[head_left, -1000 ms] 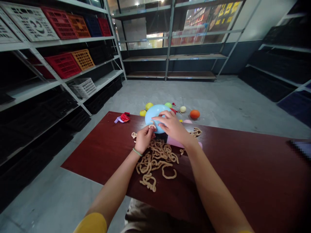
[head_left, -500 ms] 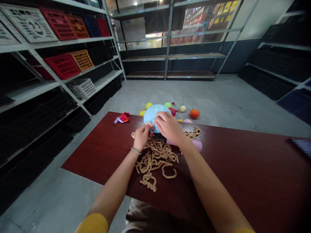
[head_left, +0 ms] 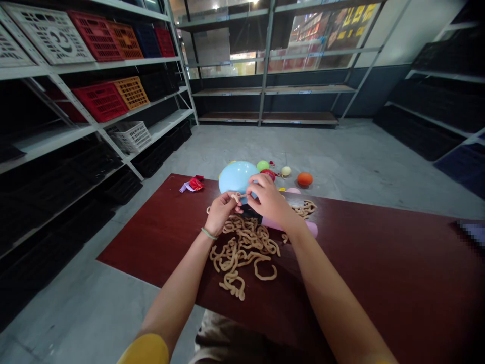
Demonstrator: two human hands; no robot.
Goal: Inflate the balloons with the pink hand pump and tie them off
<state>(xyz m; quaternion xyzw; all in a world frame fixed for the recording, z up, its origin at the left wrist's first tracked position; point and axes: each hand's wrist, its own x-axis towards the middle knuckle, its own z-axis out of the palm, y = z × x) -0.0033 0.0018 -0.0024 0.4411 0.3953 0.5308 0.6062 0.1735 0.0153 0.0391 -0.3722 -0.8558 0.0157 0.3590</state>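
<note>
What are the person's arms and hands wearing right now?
The left hand and right hand are bare, with no gloves. The left arm has a yellow short sleeve and a thin pale green band around the wrist.

The person wears a short-sleeved yellow top: the left sleeve (head_left: pixel 146 350) shows as a rounded, matt band at the bottom of the view, and only a thin sliver of the right sleeve (head_left: pixel 379 362) appears at the frame's edge. A slim pale green bracelet (head_left: pixel 208 233) circles the left wrist, just behind the left hand (head_left: pixel 222 214). The right hand (head_left: pixel 270 198) and right forearm (head_left: pixel 329 288) are bare. Below the bench's near edge (head_left: pixel 151 247), creased brownish-khaki trousers (head_left: pixel 223 338) show dimly.
</note>
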